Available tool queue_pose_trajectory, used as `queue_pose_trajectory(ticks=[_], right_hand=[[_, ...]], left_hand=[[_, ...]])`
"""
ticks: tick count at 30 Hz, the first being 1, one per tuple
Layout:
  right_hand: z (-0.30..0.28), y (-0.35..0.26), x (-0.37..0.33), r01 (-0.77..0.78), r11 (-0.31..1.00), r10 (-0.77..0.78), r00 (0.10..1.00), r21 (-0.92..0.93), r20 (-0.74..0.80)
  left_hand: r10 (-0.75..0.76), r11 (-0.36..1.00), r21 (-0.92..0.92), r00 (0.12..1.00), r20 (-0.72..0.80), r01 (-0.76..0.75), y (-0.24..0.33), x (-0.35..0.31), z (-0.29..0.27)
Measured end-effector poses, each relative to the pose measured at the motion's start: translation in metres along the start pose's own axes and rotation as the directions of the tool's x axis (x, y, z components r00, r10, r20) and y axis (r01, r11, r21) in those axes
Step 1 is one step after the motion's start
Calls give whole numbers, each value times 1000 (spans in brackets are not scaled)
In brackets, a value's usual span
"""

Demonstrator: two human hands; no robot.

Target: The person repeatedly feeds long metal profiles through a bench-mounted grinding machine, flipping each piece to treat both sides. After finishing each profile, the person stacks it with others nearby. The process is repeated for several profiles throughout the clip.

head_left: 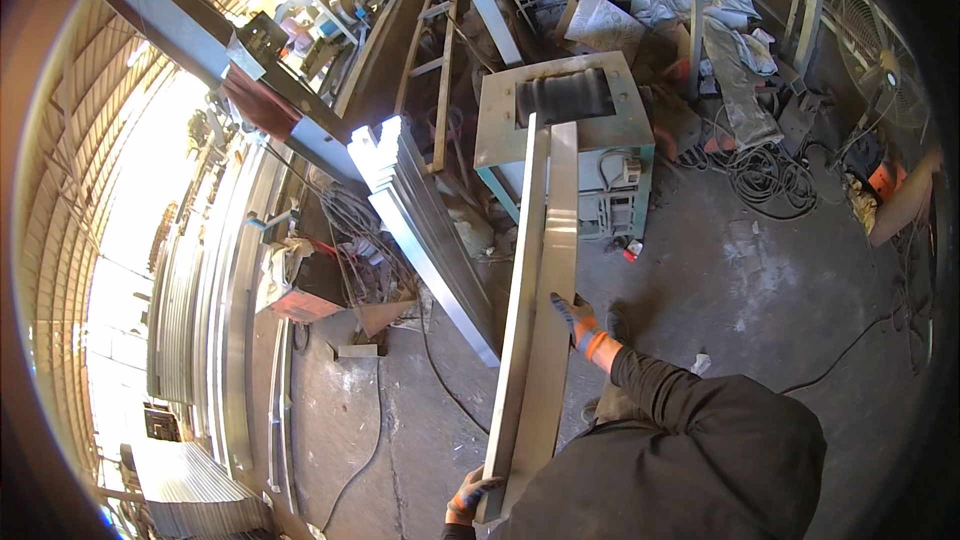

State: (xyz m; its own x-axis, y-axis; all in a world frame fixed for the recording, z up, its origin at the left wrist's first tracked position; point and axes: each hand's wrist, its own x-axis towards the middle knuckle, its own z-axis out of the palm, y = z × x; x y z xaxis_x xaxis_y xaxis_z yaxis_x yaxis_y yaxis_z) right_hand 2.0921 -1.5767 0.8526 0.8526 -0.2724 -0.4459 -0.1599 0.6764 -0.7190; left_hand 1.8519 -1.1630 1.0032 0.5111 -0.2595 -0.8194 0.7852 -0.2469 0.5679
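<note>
Two long metal bars (562, 220), side by side, run from my body up to a green-framed machine (497, 130). Their far ends lie at the black roller (565, 95) set in its top. My left hand (472, 500), in a dark and orange glove, is closed round the near end of the left bar (518, 320). Halfway along, my right hand (582, 328), gloved alike, is closed on the outer edge of the right bar. Whether the two bars are joined lower down, I cannot tell.
A stack of shiny metal profiles (430, 240) leans left of the machine. More long profiles (235, 310) stand farther left, past a red box (308, 295). Coiled cables (770, 175) and a fan (885, 70) are at the right. Loose cable (375, 440) crosses the floor.
</note>
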Motion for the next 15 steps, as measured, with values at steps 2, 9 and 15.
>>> queue_pose_trajectory(ticks=[2, 9, 15], right_hand=[[-12, 2, -7, -77, 983, 66, 996, 169, 66], [3, 25, 18, 3, 1000, -6, 991, 24, 131], [40, 6, 18, 193, 932, -163, 979, -308, 120]], left_hand=[[107, 990, 88, 993, 57, -112, -11, 1, -16], [411, 819, 383, 902, 129, -428, -66, 39, -35], [-20, 1000, -9, 975, 223, 22, -37, 24, 0]])
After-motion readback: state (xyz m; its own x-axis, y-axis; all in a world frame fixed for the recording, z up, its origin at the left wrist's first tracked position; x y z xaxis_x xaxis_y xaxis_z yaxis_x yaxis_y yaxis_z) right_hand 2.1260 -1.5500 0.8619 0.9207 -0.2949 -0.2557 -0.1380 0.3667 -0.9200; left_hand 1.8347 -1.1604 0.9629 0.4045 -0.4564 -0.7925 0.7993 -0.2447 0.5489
